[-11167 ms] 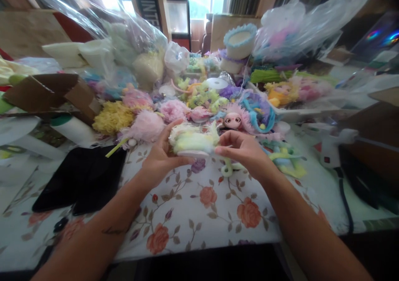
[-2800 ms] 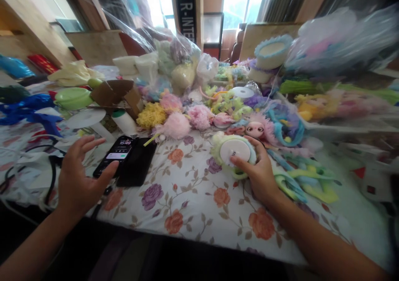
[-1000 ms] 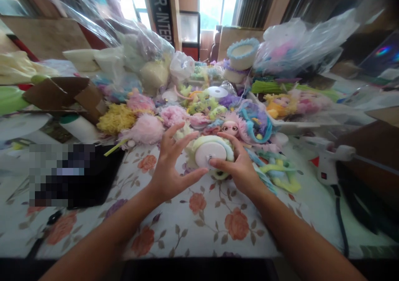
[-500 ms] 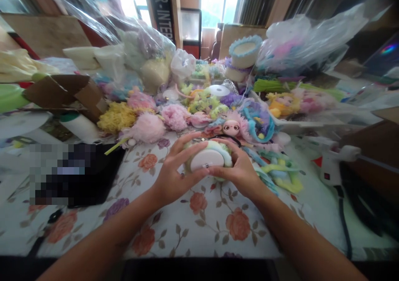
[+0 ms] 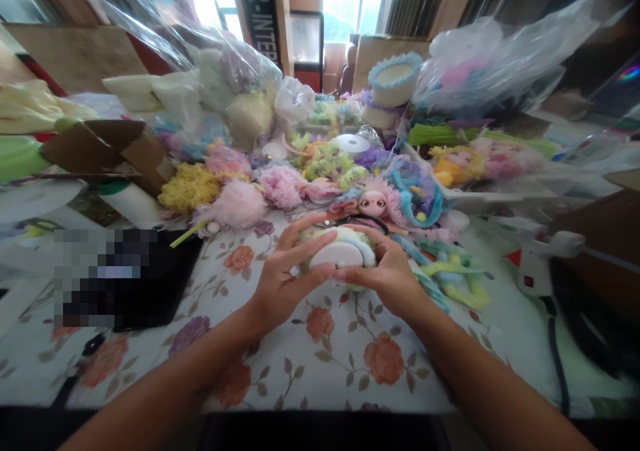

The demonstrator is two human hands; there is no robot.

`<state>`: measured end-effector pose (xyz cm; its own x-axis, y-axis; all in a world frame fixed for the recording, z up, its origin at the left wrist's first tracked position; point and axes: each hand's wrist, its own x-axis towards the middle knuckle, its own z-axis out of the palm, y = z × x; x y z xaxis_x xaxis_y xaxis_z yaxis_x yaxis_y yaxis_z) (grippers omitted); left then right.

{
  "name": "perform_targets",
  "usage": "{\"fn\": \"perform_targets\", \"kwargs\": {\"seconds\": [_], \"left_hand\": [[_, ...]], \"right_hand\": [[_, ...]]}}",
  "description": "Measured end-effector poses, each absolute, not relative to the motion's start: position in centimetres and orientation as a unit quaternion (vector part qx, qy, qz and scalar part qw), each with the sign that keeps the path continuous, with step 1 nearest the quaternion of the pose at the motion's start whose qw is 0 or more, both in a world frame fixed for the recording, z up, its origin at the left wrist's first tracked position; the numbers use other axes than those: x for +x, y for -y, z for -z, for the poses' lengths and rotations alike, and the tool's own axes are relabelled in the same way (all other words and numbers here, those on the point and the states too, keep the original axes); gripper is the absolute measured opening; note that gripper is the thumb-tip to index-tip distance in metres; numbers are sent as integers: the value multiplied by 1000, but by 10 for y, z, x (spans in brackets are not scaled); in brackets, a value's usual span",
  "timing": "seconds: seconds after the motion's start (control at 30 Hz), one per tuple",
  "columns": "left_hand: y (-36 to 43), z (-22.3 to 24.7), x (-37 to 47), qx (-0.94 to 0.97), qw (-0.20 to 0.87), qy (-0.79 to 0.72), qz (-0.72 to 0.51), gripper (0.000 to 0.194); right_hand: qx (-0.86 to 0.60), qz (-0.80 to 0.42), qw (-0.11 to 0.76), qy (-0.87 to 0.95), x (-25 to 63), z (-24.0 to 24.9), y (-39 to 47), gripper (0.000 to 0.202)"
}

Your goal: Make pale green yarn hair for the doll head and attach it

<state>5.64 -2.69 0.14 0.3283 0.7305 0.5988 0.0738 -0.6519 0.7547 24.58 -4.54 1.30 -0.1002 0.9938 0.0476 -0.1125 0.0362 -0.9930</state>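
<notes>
Both my hands hold a white round disc (image 5: 336, 255) wrapped in fluffy pale green and blue trim, just above the flowered tablecloth. My left hand (image 5: 287, 264) grips its left side, fingers over the top and thumb on the lower front edge. From the right, my right hand (image 5: 393, 264) closes round the trim, its thumb tip near the other thumb. A pair of scissors with a black handle (image 5: 367, 220) lies just behind, partly hidden by my fingers. A pink-haired doll head (image 5: 373, 203) rests beyond it.
Pink pompoms (image 5: 240, 204) and yellow curly yarn (image 5: 187, 187) pile up behind on the left. A white glue gun (image 5: 537, 264) stands at right, near green and blue fuzzy strips (image 5: 457, 277). A black flat object (image 5: 160, 277), partly pixelated, lies at left beside a cardboard box (image 5: 100, 147).
The view has shifted very slightly. Both hands keep the same hold on the white disc, which looks tilted a touch differently.
</notes>
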Motion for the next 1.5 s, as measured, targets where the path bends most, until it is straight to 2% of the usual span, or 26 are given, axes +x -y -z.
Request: {"fn": "perform_targets", "kwargs": {"seconds": [0.13, 0.3, 0.47, 0.73, 0.9, 1.0, 1.1, 1.17, 1.23, 1.5], "left_hand": [[26, 0, 57, 757, 308, -269, -510, 45], [27, -7, 54, 738, 281, -308, -530, 55], [26, -12, 52, 763, 201, -308, -531, 35], [26, 1, 60, 672, 363, -346, -545, 24], [29, 0, 64, 660, 380, -366, -535, 23], [28, -1, 63, 666, 326, -397, -541, 36], [27, -2, 59, 704, 195, -407, -549, 51], [26, -3, 57, 750, 125, -381, -526, 42], [25, -4, 55, 787, 105, -351, -496, 31], [23, 1, 58, 762, 245, -359, -480, 20]], "right_hand": [[-440, -529, 513, 513, 246, -12, 44, 58], [-450, -505, 507, 534, 248, -13, 40, 63], [-461, -483, 486, 564, 246, -13, 42, 68], [-482, -457, 488, 566, 244, -11, 43, 71], [-488, -461, 489, 557, 245, -10, 40, 70], [-489, -452, 488, 565, 244, -10, 38, 70], [-498, -431, 481, 579, 244, -10, 38, 70], [-499, -416, 475, 594, 244, -11, 39, 71], [-494, -403, 471, 610, 245, -12, 41, 72], [-490, -362, 479, 632, 246, -8, 44, 74]]}}
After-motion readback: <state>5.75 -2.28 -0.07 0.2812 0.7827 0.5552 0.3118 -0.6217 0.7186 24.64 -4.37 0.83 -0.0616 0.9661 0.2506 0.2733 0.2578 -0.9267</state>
